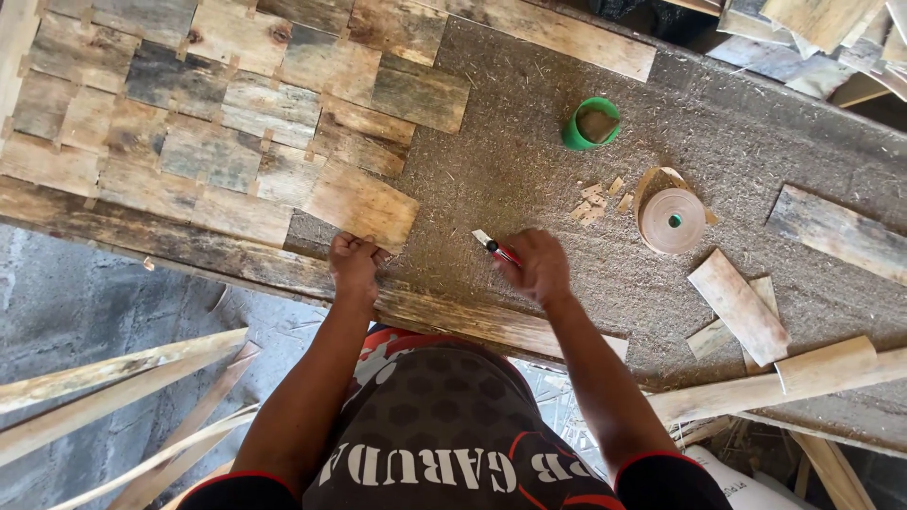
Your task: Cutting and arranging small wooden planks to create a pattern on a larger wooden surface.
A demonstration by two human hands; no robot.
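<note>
My left hand (353,265) is closed at the near corner of a loose wooden tile (364,203), pressing on the board's front edge. That tile lies at the lower right end of a patchwork of weathered wooden tiles (208,113) laid on a coarse fibre board (529,161). My right hand (539,267) grips a red utility knife (497,248), its blade end pointing left toward the tile. The knife rests just above the bare board, a short way right of the tile.
A green cup (591,124) stands on the board at the back. A roll of tan tape (672,220) lies to the right, with small wood chips (593,203) beside it. Loose planks (737,307) lie at the right; long wooden slats (113,378) lean below left.
</note>
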